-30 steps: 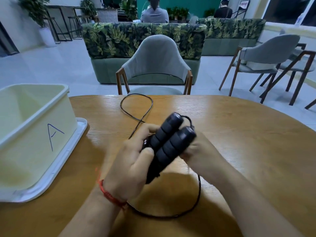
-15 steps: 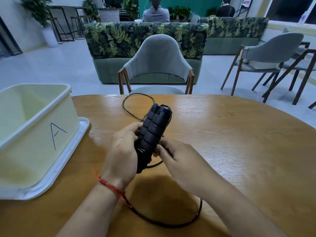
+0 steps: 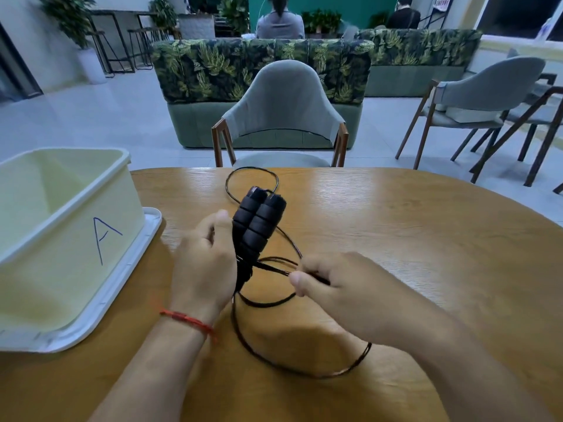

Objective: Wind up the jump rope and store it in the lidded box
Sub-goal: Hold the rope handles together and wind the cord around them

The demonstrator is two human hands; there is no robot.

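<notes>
**Two handles gripped, cord trailing loose**

Two black handles point(image 3: 259, 226) are standing side by side at frame centre, the left hand point(image 3: 202, 266) closing round their lower ends. The right hand point(image 3: 332, 284) is pinching the cord point(image 3: 304, 371) just beside them. Slack is looping toward the bottom of the frame and toward the table's point(image 3: 396, 239) far edge; it is likely to tangle or snag if pulled unevenly. At left, the box point(image 3: 61, 239) is sitting open.

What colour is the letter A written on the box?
Dark blue, on the pale yellow box; the letter A shows in the head view.
</notes>
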